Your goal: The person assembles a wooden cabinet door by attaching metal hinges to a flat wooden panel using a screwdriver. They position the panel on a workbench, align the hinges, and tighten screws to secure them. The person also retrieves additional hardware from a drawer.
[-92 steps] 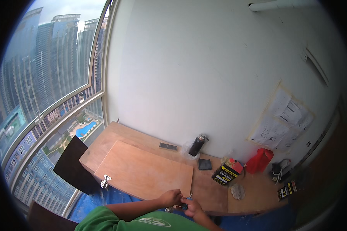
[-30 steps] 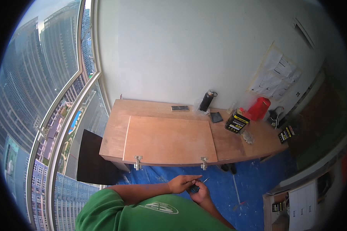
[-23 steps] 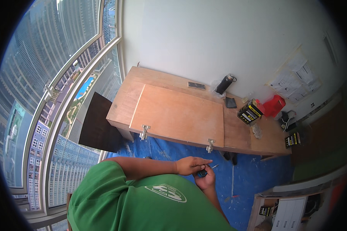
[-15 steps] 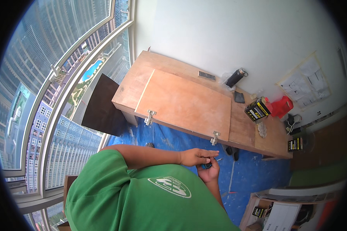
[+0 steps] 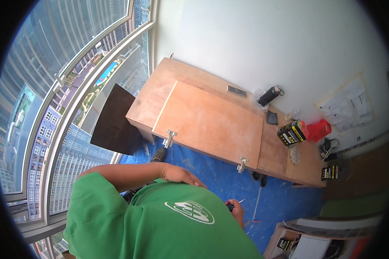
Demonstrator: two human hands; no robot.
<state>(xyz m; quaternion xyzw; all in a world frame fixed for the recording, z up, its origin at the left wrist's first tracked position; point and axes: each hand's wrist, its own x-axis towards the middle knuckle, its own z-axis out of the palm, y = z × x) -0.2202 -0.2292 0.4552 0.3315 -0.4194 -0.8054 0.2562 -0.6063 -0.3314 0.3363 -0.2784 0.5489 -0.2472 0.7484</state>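
1 screwdriver [image 5: 230, 207] sits near, short of the tabletop [image 5: 148, 96], long axis slanting far-right, tip leading, handle wrapped by the right hand [image 5: 237, 209]; the left hand [image 5: 182, 175] extends straight-fingered, palm hidden.

I see the right hand [image 5: 236, 210] gripping a screwdriver [image 5: 231, 208], its shaft sticking out past the fingers, and the left hand [image 5: 181, 175] held flat by the green shirt [image 5: 160, 220]. Beyond, my view takes in a wooden panel [image 5: 212, 121] on a bench [image 5: 274, 149] — two metal hinges [image 5: 169, 138] along its near edge.
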